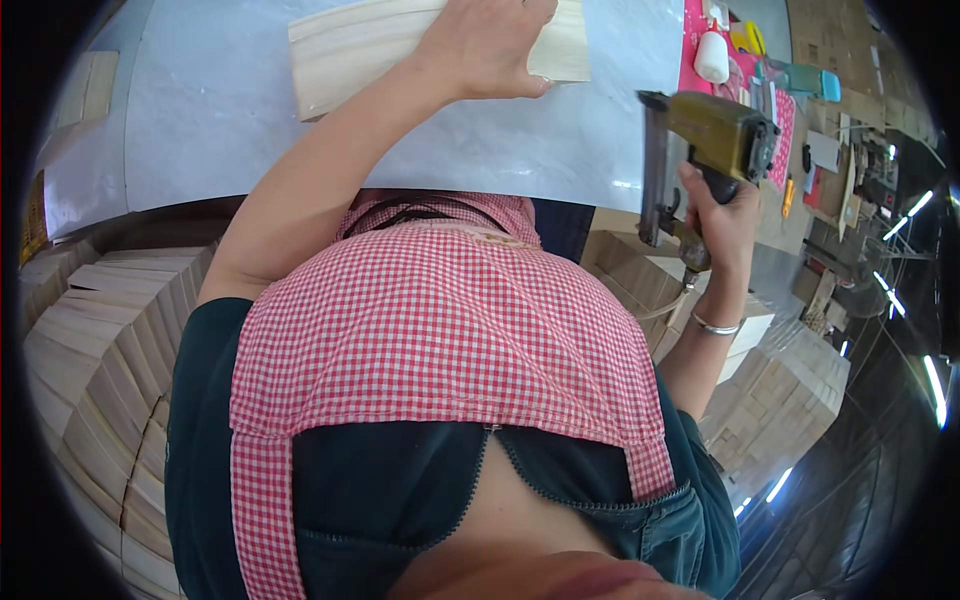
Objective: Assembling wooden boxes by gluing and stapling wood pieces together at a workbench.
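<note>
A pale wooden board (345, 62) lies at the far side of the table, cut off by the upper edge of the picture. My left hand (485, 45) spans it, thumb along its near edge; the other fingers are only partly in view. Off the table's right side, my right hand (725, 215) is wrapped round the grip of a nail gun (712, 125) with a brass-coloured body and dark magazine. The gun is held up, apart from the board, with a hose (665, 310) at its lower end.
The pale table (230, 120) has a pink-covered right end with a white squeeze bottle (711, 57), a yellow tape roll (750, 38) and a teal-capped clear bottle (805, 82). Stacked wooden boards (110, 340) stand at left, more stacks (780, 390) at right.
</note>
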Available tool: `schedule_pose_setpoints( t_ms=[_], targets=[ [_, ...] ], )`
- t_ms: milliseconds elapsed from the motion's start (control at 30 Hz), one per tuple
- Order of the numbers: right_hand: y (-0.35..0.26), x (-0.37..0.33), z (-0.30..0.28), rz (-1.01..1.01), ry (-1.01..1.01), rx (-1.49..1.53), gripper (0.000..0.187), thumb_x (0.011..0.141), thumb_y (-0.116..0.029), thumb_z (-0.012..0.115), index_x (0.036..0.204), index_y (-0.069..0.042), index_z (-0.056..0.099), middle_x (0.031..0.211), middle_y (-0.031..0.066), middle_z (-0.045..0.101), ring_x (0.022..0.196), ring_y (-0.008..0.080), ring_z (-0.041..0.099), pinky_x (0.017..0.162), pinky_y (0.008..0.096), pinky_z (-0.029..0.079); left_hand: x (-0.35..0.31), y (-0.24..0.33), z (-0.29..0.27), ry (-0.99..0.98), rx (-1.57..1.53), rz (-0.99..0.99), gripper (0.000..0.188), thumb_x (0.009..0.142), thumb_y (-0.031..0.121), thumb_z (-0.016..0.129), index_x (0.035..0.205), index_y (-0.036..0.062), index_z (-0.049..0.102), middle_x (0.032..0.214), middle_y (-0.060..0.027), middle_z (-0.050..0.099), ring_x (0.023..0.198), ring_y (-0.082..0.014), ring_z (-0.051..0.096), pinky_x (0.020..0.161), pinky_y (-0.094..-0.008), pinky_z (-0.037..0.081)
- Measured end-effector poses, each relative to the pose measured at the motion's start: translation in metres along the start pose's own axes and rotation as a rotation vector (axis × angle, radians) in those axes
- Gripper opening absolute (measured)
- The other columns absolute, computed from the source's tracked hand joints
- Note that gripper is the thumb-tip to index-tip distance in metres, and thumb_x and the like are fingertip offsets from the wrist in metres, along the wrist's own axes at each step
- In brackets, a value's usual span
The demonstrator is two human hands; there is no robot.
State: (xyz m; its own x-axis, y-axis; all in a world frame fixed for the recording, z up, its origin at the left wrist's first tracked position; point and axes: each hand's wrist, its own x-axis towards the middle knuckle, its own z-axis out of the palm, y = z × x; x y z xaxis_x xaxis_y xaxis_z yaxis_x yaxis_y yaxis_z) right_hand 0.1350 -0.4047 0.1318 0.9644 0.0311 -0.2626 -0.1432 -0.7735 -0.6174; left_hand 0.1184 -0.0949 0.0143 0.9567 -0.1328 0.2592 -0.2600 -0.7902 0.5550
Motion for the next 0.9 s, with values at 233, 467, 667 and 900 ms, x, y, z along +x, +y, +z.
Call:
schedule_pose_setpoints(
  t_ms=[233,467,667,900],
  targets=[
    [-0.035,-0.018,0.024,-0.072,-0.142,0.026,0.023,0.088,-0.019,0.081,0.085,-0.001,0.067,0.055,0.0005,0.056,0.040,0.0086,0.047,0.038,0.0219,0.035,0.006,0.010,-0.010,-0.194,-0.053,-0.121,0.058,0.072,0.044,0.075,0.107,0.0014,0.057,0.109,-0.0181,0.059,0.102,-0.0327,0.055,0.094,-0.0431,0.042],
    [-0.040,-0.015,0.029,-0.049,-0.164,0.042,0.023,0.086,-0.018,0.082,0.084,0.000,0.068,0.055,0.0009,0.056,0.040,0.0086,0.047,0.037,0.0230,0.036,0.003,-0.003,0.004,0.065,0.075,0.056,0.057,0.072,0.043,0.075,0.107,0.0011,0.058,0.109,-0.0182,0.059,0.103,-0.0326,0.055,0.094,-0.0426,0.041],
    [-0.048,-0.010,0.032,-0.142,-0.135,0.093,0.023,0.087,-0.019,0.081,0.084,0.000,0.067,0.054,0.0009,0.056,0.039,0.0086,0.047,0.037,0.0229,0.036,0.002,0.005,-0.005,0.021,0.098,0.060,0.057,0.072,0.042,0.075,0.107,0.0007,0.058,0.110,-0.0184,0.058,0.103,-0.0325,0.055,0.095,-0.0424,0.041],
    [-0.051,0.011,0.034,-0.181,-0.166,0.062,0.023,0.088,-0.020,0.080,0.085,0.000,0.067,0.054,0.0008,0.057,0.039,0.0086,0.048,0.037,0.0225,0.037,0.003,0.006,-0.007,-0.016,0.089,0.024,0.058,0.071,0.042,0.075,0.108,0.0001,0.058,0.112,-0.0193,0.059,0.104,-0.0325,0.055,0.097,-0.0423,0.041]
  ],
)
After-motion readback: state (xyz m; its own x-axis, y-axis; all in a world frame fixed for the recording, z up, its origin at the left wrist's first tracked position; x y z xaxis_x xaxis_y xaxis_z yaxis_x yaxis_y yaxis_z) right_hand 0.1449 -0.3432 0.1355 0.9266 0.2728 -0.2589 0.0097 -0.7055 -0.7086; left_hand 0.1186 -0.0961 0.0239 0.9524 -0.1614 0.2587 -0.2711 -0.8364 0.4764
